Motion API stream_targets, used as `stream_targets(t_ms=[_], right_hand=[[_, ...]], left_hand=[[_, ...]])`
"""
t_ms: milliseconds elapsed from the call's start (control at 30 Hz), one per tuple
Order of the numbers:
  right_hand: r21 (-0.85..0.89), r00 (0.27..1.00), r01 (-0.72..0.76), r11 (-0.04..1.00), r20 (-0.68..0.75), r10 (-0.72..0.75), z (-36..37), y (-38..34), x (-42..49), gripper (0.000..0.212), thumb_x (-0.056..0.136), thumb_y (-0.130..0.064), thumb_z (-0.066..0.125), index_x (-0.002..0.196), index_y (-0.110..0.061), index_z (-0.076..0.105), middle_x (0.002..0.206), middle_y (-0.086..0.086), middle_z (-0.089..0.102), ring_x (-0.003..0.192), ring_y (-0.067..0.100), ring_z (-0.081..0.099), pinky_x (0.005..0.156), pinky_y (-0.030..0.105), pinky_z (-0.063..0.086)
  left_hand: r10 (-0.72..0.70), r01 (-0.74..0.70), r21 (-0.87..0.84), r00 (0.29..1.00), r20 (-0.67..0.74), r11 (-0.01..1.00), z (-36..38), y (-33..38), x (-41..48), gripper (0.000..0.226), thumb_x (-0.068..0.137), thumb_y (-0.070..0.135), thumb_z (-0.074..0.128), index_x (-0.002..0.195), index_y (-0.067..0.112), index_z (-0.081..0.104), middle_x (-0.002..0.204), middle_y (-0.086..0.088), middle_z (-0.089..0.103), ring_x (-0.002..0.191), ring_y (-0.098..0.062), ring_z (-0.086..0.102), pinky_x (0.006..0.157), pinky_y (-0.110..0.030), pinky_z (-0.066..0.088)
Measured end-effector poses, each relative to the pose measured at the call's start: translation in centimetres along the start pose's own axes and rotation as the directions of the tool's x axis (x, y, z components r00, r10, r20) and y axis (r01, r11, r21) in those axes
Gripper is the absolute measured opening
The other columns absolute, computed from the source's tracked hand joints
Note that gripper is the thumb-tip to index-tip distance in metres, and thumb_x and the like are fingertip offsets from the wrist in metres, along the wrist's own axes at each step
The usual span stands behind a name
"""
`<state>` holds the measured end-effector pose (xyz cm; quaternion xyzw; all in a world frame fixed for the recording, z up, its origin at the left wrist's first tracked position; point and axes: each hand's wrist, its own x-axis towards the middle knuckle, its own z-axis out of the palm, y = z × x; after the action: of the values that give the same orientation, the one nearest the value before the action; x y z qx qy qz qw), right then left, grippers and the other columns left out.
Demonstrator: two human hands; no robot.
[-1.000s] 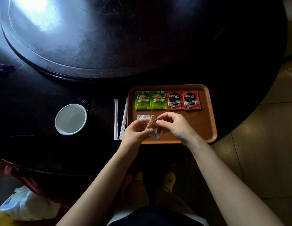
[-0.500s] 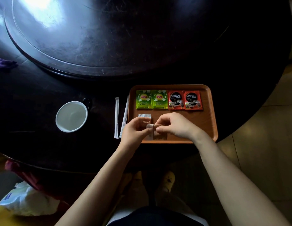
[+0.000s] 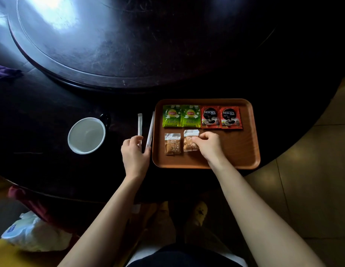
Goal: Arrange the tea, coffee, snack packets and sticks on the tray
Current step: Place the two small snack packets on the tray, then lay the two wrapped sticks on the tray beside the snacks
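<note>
head view: right hand (image 3: 210,146) presses fingers on the second snack packet (image 3: 189,143) on the tray (image 3: 245,151). left hand (image 3: 134,153) seems to pinch the sticks (image 3: 150,130) beside it. next, lift them in.

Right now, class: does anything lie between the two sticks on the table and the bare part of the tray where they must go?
Nothing visible blocks them. The sticks lie just left of the tray, whose raised rim they must clear. The left hand is already on them. The right hand rests on a snack packet.
</note>
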<state>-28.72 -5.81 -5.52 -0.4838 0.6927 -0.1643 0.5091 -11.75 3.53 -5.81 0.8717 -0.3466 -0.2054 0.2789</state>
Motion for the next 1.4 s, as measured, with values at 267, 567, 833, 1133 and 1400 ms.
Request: stream_targets(t_ms=[267, 567, 833, 1133, 1400], right_hand=[[-0.262, 0.997, 0.05, 0.964, -0.048, -0.065, 0.0, -0.1, 0.3, 0.015, 0.083, -0.022, 0.063, 0.091, -0.009, 0.064, 0.091, 0.004, 0.062, 0.083, 0.021, 0.057, 0.068, 0.026, 0.04], [-0.354, 0.983, 0.125, 0.927, -0.08, -0.164, 0.4, 0.1, -0.4, 0.017, 0.083, -0.022, 0.064, 0.093, -0.012, 0.054, 0.097, 0.01, 0.066, 0.087, 0.024, 0.062, 0.063, 0.027, 0.04], [-0.414, 0.975, 0.141, 0.899, -0.099, -0.198, 0.7, 0.0, -1.2, 0.018, 0.085, -0.023, 0.061, 0.095, -0.011, 0.052, 0.101, 0.01, 0.065, 0.094, 0.028, 0.06, 0.072, 0.035, 0.05], [-0.355, 0.98, 0.137, 0.925, -0.085, -0.178, -0.3, 0.1, -1.5, 0.014, 0.09, -0.022, 0.05, 0.097, -0.01, 0.053, 0.095, 0.009, 0.065, 0.079, 0.022, 0.056, 0.063, 0.029, 0.042], [-0.092, 0.969, 0.233, 0.968, 0.101, -0.224, -2.1, -0.8, -2.8, 0.013, 0.089, -0.021, 0.052, 0.094, -0.013, 0.06, 0.087, 0.005, 0.065, 0.075, 0.018, 0.057, 0.064, 0.028, 0.043]], left_hand=[[0.012, -0.012, 0.103, 1.0, -0.004, 0.995, 0.3, 0.1, 0.4, 0.042, 0.079, 0.014, 0.065, 0.117, 0.004, 0.053, 0.118, -0.021, 0.049, 0.112, -0.033, 0.043, 0.092, -0.032, 0.035], [0.011, -0.011, 0.074, 1.0, -0.001, 0.997, 0.7, 0.1, 0.9, 0.033, 0.085, 0.013, 0.055, 0.117, 0.007, 0.053, 0.112, -0.019, 0.053, 0.101, -0.032, 0.053, 0.081, -0.032, 0.039], [0.017, -0.019, 0.168, 1.0, 0.013, 0.986, 0.7, 0.4, 1.1, 0.025, 0.084, 0.004, 0.048, 0.108, 0.004, 0.053, 0.104, -0.019, 0.06, 0.096, -0.031, 0.053, 0.073, -0.027, 0.031], [-0.14, 0.121, 0.19, 0.986, 0.086, 0.974, 0.2, 1.3, 2.3, 0.024, 0.075, 0.01, 0.057, 0.097, 0.002, 0.06, 0.1, -0.017, 0.065, 0.096, -0.034, 0.059, 0.071, -0.032, 0.036], [-0.198, 0.27, -0.443, 0.959, 0.202, 0.855, -3.0, 5.2, -0.2, 0.023, 0.077, 0.005, 0.054, 0.095, 0.007, 0.069, 0.078, -0.004, 0.068, 0.071, -0.016, 0.064, 0.069, -0.028, 0.052]])
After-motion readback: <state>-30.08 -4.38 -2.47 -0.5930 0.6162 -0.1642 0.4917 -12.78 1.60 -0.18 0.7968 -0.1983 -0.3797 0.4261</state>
